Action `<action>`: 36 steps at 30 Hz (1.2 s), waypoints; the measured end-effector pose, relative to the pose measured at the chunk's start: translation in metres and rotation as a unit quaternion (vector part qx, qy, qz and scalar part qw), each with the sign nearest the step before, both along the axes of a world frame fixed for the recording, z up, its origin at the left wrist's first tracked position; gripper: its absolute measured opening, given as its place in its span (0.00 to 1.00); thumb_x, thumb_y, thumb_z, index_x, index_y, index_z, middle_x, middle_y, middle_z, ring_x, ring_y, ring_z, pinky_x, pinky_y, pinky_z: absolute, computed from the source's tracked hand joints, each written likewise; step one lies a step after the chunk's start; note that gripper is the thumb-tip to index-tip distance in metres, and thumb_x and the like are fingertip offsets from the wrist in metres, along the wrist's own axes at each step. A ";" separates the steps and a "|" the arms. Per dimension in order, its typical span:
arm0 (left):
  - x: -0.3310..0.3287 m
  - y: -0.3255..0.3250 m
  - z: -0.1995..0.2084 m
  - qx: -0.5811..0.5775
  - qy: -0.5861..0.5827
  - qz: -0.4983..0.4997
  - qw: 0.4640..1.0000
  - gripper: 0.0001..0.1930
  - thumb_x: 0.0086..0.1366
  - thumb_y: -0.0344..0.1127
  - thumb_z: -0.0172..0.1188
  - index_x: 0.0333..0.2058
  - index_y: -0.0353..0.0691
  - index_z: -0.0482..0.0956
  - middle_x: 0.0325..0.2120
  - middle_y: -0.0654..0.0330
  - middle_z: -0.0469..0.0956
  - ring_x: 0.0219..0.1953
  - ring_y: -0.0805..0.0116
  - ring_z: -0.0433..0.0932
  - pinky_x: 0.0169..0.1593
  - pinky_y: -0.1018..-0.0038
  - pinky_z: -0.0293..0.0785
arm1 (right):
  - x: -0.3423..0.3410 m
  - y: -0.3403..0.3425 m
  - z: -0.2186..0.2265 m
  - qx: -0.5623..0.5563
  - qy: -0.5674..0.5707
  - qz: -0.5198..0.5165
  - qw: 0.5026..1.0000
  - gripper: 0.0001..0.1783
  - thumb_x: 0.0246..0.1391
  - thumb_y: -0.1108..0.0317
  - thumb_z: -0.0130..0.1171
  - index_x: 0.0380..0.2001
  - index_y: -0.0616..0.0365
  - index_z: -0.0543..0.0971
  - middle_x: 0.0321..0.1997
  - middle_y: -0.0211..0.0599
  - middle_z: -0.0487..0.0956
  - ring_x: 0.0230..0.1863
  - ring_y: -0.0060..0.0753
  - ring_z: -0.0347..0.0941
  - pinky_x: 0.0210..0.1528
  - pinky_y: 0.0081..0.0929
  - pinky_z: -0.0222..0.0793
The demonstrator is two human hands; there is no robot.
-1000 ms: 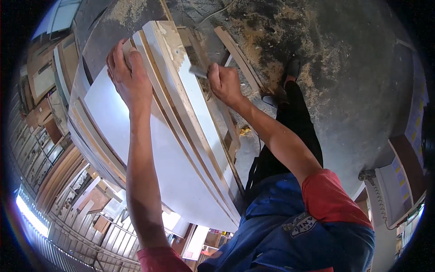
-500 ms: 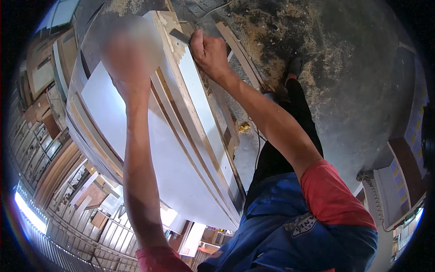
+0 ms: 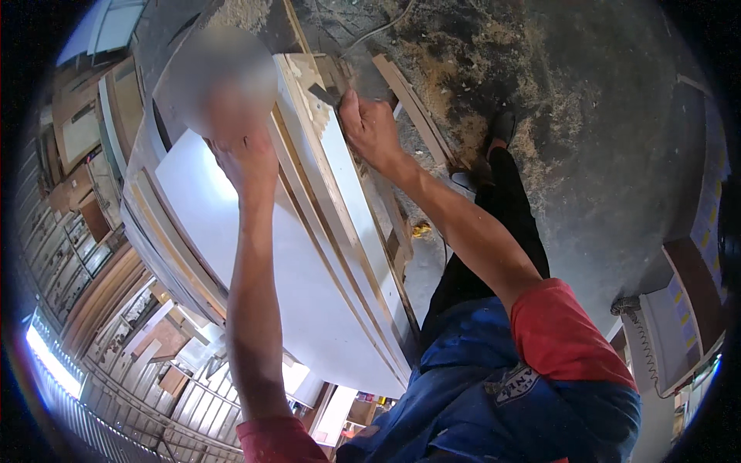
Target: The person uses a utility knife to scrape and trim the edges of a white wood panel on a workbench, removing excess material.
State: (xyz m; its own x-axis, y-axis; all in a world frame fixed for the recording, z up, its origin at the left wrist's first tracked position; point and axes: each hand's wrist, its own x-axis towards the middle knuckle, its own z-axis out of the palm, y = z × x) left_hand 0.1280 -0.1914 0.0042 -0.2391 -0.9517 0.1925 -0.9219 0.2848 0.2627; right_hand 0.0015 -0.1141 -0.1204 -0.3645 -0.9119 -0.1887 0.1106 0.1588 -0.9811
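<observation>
My right hand (image 3: 373, 131) is closed around a scraper with a flat, dark grey blade (image 3: 323, 94); its handle is hidden in my fist. The blade lies over the edge of a long white board (image 3: 336, 154), beside a rough tan patch (image 3: 311, 91) that looks like glue or bare wood. My left hand (image 3: 245, 158) is over the far part of a large white panel (image 3: 278, 255), left of the stacked boards. A blur covers its fingers, so I cannot make out their grip or whether they hold anything.
Narrow wooden strips (image 3: 417, 112) lie on the floor right of the boards, near my foot (image 3: 502, 127). Sawdust (image 3: 440, 69) is scattered over the concrete. A cable (image 3: 378, 29) runs behind. Stacked boards (image 3: 100, 301) stand at the left.
The boards appear slightly lower and farther right in view. Both my hands have shifted the same way, and my right hand still grips the scraper at the board's edge.
</observation>
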 end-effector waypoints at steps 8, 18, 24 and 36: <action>0.003 0.003 0.005 0.006 0.003 0.010 1.000 0.22 0.71 0.43 0.47 0.57 0.36 0.73 0.57 0.45 0.71 0.64 0.45 0.65 0.67 0.49 0.57 | -0.015 0.056 0.027 0.050 0.056 0.068 0.995 0.30 0.70 0.56 0.45 0.19 0.66 0.79 0.14 0.54 0.74 0.18 0.59 0.76 0.26 0.46 0.72; 0.000 0.000 0.001 0.015 0.023 0.011 1.000 0.24 0.72 0.45 0.47 0.58 0.35 0.73 0.59 0.44 0.70 0.64 0.46 0.66 0.67 0.51 0.57 | 0.005 0.023 -0.014 0.062 0.040 -0.006 0.997 0.31 0.71 0.56 0.46 0.19 0.67 0.79 0.14 0.58 0.71 0.16 0.60 0.74 0.25 0.49 0.70; 0.002 0.001 0.002 0.014 0.018 0.009 1.000 0.25 0.72 0.46 0.46 0.59 0.36 0.72 0.59 0.44 0.71 0.64 0.45 0.66 0.67 0.51 0.60 | 0.009 0.029 -0.017 0.068 0.003 -0.011 0.998 0.30 0.70 0.55 0.47 0.21 0.67 0.80 0.16 0.61 0.72 0.18 0.62 0.74 0.26 0.49 0.70; 0.001 -0.002 0.001 0.021 0.022 0.009 0.999 0.27 0.71 0.48 0.45 0.61 0.35 0.71 0.59 0.44 0.70 0.63 0.44 0.67 0.67 0.51 0.60 | -0.004 0.049 -0.025 0.040 0.038 0.017 0.998 0.27 0.67 0.57 0.51 0.20 0.67 0.80 0.15 0.59 0.73 0.17 0.59 0.75 0.24 0.48 0.69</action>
